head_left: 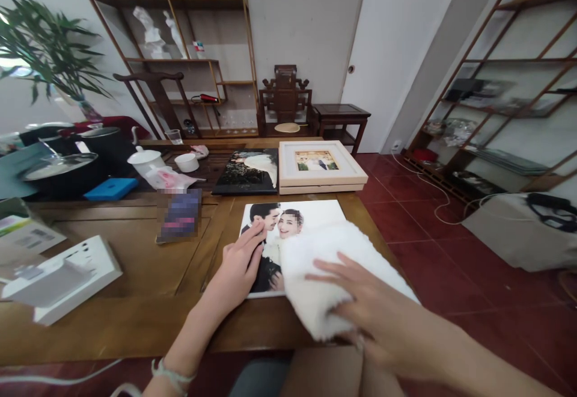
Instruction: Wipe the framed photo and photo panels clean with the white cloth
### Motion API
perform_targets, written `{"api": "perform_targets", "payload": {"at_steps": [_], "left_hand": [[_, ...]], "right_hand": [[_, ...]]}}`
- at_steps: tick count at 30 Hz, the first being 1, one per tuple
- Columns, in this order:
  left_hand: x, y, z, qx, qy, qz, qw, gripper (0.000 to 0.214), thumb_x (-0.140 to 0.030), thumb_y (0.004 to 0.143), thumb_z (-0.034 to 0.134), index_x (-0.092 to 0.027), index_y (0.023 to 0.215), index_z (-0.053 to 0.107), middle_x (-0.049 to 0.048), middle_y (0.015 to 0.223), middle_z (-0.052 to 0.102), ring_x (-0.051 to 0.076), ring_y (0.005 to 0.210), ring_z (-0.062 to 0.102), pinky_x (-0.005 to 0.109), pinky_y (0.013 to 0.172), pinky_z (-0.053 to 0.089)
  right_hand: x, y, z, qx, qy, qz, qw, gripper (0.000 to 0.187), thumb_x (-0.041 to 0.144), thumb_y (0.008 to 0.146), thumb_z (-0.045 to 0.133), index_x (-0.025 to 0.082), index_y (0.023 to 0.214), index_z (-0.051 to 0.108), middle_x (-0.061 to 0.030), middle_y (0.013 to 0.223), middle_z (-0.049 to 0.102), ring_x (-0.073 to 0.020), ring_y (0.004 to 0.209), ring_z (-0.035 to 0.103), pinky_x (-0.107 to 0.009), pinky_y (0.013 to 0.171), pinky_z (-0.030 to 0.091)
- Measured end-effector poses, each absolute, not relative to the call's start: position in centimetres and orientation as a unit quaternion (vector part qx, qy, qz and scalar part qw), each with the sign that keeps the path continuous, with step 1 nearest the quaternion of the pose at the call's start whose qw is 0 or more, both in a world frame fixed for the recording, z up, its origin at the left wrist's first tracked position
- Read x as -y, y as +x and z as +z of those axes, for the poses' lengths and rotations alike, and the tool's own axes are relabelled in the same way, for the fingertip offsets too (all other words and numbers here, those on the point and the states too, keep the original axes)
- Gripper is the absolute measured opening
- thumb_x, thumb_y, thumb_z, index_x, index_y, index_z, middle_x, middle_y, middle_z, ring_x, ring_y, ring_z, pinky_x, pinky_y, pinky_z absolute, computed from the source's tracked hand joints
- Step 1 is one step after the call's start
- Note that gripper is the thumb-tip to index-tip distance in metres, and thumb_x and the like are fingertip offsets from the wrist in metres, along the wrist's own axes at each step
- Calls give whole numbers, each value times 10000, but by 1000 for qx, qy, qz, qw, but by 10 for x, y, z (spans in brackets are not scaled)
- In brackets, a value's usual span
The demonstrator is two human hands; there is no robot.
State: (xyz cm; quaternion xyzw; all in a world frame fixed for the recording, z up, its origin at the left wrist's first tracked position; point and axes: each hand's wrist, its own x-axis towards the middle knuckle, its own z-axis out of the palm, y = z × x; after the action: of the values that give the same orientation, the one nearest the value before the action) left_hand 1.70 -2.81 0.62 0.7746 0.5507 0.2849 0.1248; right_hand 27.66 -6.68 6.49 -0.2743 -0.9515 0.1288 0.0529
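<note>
A large photo print (pixel 265 264) of two people lies flat near the front edge of the wooden table. My left hand (pixel 243 255) rests on its left side, fingers stretched out and pressed lightly to the surface. A fluffy white towel (pixel 329 252) covers the right part of the photo and hangs toward the table's right edge. My right hand (pixel 356 295) grips the bunched near end of this towel, with some fingers spread over the top and the thumb side tucked underneath. The towel hides the photo's right half.
Behind the photo stand a dark photo panel (pixel 247 171) and a stack of pale frames (pixel 322 168). To the left are a white box (pixel 67 283), a blue box (pixel 110 189), a dark pot (pixel 61 171), a white teapot (pixel 146 159) and a purple packet (pixel 180 213). Red floor tiles (pixel 433 252) lie right.
</note>
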Motion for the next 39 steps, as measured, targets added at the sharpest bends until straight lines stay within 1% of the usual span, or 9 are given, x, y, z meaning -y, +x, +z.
{"api": "perform_targets", "payload": {"at_steps": [3,11,16,20,26,29,33,36,39], "left_hand": [[27,16,6,-544,780,284,123,346,-216,907,344,-181,1182,551,106,1386,456,230,1302,382,471,1038,331],[29,15,9,-551,775,274,141,357,-240,916,330,-144,1186,543,130,1392,440,231,1313,362,460,1056,303],[29,14,10,-554,765,289,157,407,-253,916,333,-147,1291,449,119,1405,425,221,1325,342,455,1071,281],[29,14,11,-546,757,314,175,406,-253,921,323,-193,1304,445,80,1415,421,205,1325,343,436,1088,264],[26,15,11,-526,752,352,183,404,-223,911,311,-137,1247,518,95,1370,477,195,1293,397,403,1098,270],[25,14,10,-516,764,347,171,416,-187,895,313,-126,1252,516,104,1372,473,199,1297,392,409,1098,272],[24,13,7,-518,774,330,152,421,-174,894,302,-124,1248,524,113,1368,474,213,1293,397,434,1088,291],[24,12,6,-518,779,324,142,412,-178,902,296,-109,1225,543,127,1358,483,213,1290,402,434,1082,303],[24,11,6,-510,784,326,139,412,-165,901,297,-121,1238,531,115,1362,482,195,1293,398,420,1087,298]], "right_hand": [[78,276,70,960,-239,145,32,471,130,716,554,311,1149,590,-9,1406,412,-264,1326,292,-514,1095,218],[-2,268,48,938,-293,101,155,283,166,818,499,190,1057,648,-141,1315,507,-265,1268,375,-487,1043,270],[-41,259,43,929,-313,51,189,288,207,878,449,206,1107,624,-118,1273,546,-269,1219,429,-494,999,320],[-24,257,41,934,-312,47,164,314,148,800,498,164,1079,640,-166,1305,508,-294,1263,377,-525,1025,273],[56,257,47,966,-230,97,73,243,205,763,531,210,965,665,-94,1424,385,-349,1330,235,-650,1026,142],[70,258,53,966,-222,120,56,241,215,764,534,207,968,661,-81,1436,367,-333,1337,226,-628,1047,125],[39,256,52,952,-258,126,108,338,164,770,526,210,1089,627,-114,1353,469,-262,1316,296,-542,1074,164],[-2,250,47,937,-295,101,156,307,178,816,504,192,1095,629,-153,1294,515,-269,1299,323,-534,1059,204],[-33,241,41,930,-310,84,179,337,159,847,464,211,1150,600,-122,1320,499,-292,1319,283,-551,1039,234]]}}
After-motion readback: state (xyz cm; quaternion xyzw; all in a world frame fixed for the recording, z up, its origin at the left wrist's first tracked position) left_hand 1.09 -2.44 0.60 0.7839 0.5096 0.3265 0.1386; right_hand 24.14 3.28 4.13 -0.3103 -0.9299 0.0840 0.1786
